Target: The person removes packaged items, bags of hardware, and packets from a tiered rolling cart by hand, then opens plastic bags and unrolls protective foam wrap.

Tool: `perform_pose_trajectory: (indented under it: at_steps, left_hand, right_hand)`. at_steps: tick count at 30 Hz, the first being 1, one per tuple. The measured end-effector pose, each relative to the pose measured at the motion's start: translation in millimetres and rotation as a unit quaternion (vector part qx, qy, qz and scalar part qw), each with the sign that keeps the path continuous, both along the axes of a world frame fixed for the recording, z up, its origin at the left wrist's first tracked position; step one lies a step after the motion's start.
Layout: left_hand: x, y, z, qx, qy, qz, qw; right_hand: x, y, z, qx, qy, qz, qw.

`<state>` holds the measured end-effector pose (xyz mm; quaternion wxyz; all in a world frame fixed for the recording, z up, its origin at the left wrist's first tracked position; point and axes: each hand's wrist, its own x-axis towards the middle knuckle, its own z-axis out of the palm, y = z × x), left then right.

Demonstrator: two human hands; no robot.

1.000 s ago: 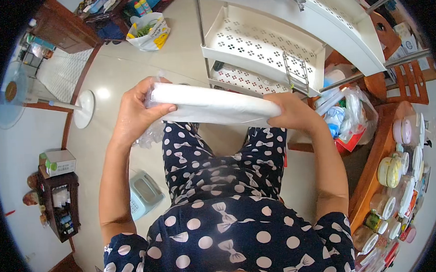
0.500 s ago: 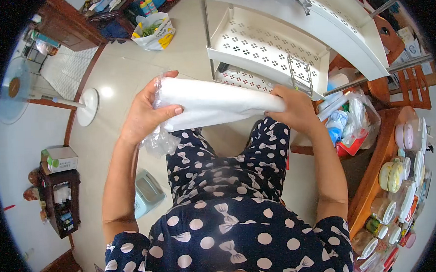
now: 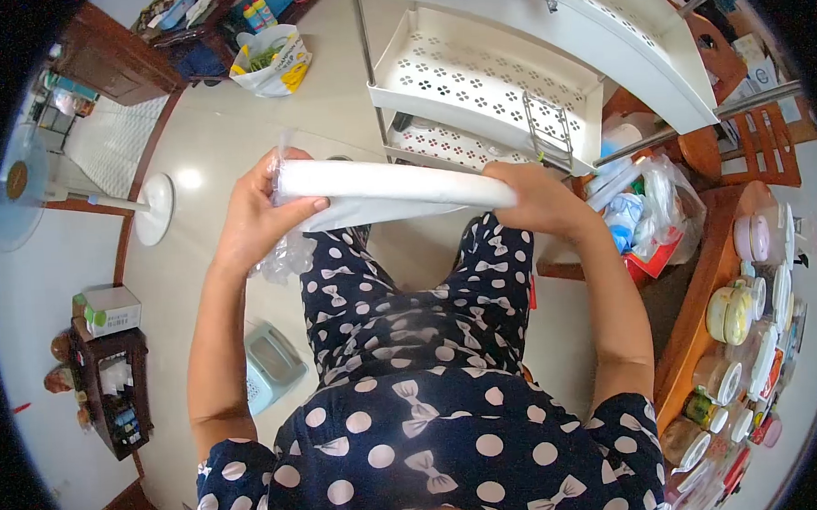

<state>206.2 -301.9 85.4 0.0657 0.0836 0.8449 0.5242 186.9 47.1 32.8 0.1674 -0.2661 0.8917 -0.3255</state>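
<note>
A long white roll (image 3: 387,181) lies crosswise in front of me above my lap, a thin loose flap hanging along its lower side. I cannot tell whether it is film, cloth or paper. My left hand (image 3: 265,207) grips its left end, thumb on the near side, together with crumpled clear plastic wrap (image 3: 285,256) that bunches below the palm. Around the right end are closed the fingers of my right hand (image 3: 538,197), which partly hide that end.
Ahead stands a white tiered rack (image 3: 483,78) with perforated shelves. Jars (image 3: 732,316) line a wooden shelf at right, near a bag of plastic items (image 3: 653,212). A light blue stool (image 3: 272,366) sits by my left leg, a fan base (image 3: 156,209) farther left, a shopping bag (image 3: 273,65) beyond.
The white roll has turned in my hands and now looks narrower, with its lower flap showing less. Both hands keep their hold at the ends; the whole view has shifted slightly.
</note>
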Motion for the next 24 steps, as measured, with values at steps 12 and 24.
perform_pose_trajectory:
  at_steps: [12, 24]
  left_hand:
    - [7.3, 3.2, 17.9, -0.043, 0.045, -0.009, 0.998]
    - [-11.2, -23.9, -8.4, 0.035, -0.114, 0.149, 0.982]
  right_hand:
    - [-4.7, -5.7, 14.1, -0.006, -0.03, -0.001, 1.0]
    - [-27.1, -13.7, -6.4, 0.07, 0.229, -0.079, 0.968]
